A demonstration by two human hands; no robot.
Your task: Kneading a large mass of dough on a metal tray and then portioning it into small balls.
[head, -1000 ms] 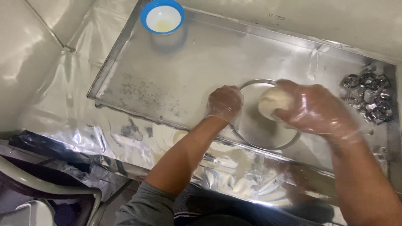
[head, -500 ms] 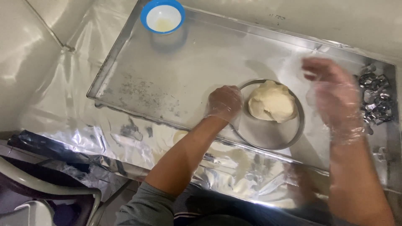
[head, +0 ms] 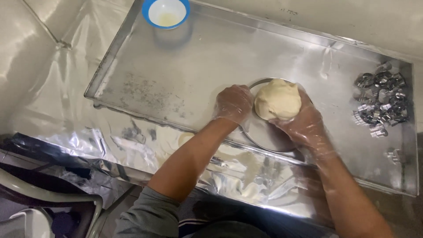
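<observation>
A pale ball of dough sits over a round metal plate on a large steel tray. My right hand, in a clear plastic glove, cups the dough from its right and near side. My left hand, also gloved, grips the plate's left rim with curled fingers, just beside the dough.
A blue bowl with a white inside stands at the tray's far left corner. A heap of several small metal cutters lies at the tray's right side. Shiny foil covers the surface around the tray. A chair stands at lower left.
My right hand had lifted off to the right, leaving the dough lying flatter on the plate. It has come back and now holds the dough gathered into a ball. The left hand stayed put.
</observation>
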